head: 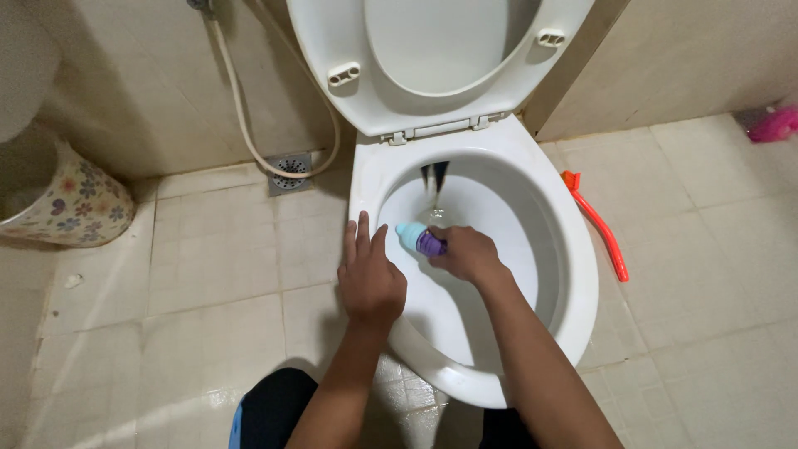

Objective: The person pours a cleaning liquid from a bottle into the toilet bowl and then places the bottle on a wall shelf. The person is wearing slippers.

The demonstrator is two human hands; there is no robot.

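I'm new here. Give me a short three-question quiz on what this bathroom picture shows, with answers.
1. True or false: the toilet seat is raised.
2. Which hand holds the purple bottle with a light blue cap over the toilet bowl? A) left hand B) right hand C) neither
3. What orange thing lies on the floor tiles to the right of the bowl?

Key
1. True: it leans back, upright.
2. B: the right hand grips the bottle; the left hand rests flat on the rim.
3. A long-handled orange brush.
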